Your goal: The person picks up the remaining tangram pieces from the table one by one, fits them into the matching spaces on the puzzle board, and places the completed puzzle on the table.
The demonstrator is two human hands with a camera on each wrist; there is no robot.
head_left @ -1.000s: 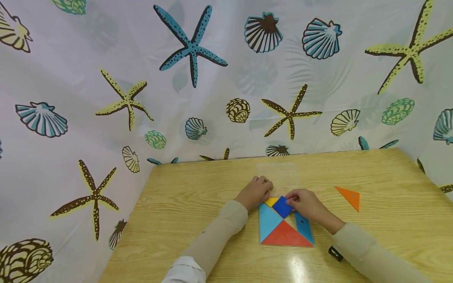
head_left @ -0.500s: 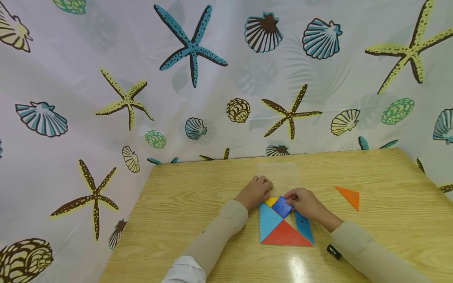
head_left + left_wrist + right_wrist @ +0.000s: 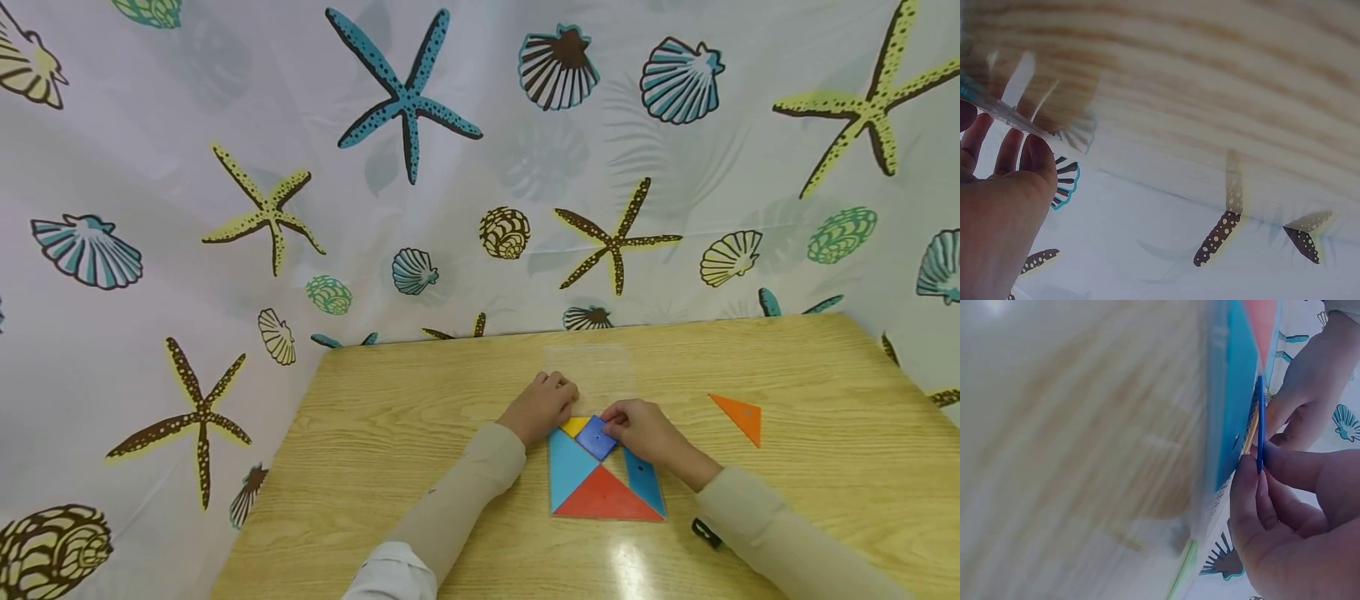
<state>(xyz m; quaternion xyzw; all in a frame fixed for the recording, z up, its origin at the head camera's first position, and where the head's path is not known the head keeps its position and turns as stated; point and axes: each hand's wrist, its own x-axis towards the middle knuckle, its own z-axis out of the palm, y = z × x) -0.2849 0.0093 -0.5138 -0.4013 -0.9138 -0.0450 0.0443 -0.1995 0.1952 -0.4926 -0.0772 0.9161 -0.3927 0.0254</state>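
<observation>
One blue square tangram piece [image 3: 596, 438] sits pinched in your right hand [image 3: 639, 427], thumb and fingers on its right side, over the far part of the clear tray [image 3: 615, 467] on the counter [image 3: 420, 400]! It's turned like a diamond, one corner aiming back towards you, right where the light-blue triangle [image 3: 570, 473] and the red triangle [image 3: 607, 497] meet; the sides look equal, so neither axis runs longer. Flat, blue, a soft sheen on its face, a small dark dot in the middle. Over to your right wrist view, and there it is edge-on, a thin strip standing almost upright. Your left hand [image 3: 538, 408], fingers curled, grips the tray's far left corner, beside the yellow triangle [image 3: 576, 426]. The blue parallelogram [image 3: 647, 482] lies along the tray's right side, the orange triangle [image 3: 746, 417] off to the right.
</observation>
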